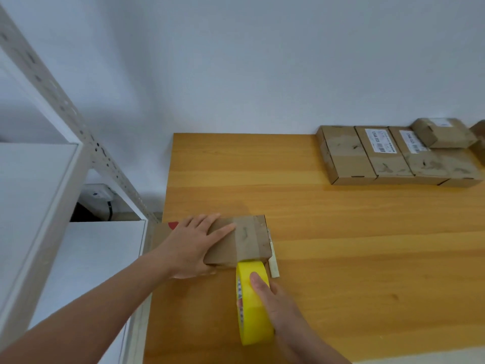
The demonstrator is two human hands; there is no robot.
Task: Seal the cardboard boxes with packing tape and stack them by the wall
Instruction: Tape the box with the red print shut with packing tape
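One cardboard box (249, 240), long axis left-right, under flat left hand (194, 245); right hand (275, 303) tight around tape roll (254, 319).

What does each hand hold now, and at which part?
The right hand grips the yellow roll of packing tape around its outer band. The left hand grips nothing; it presses flat on top of the brown cardboard box.

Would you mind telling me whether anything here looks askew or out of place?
The box under the left hand juts slightly past the left edge of the table, and the small box atop the row by the wall sits at an angle to those beneath.
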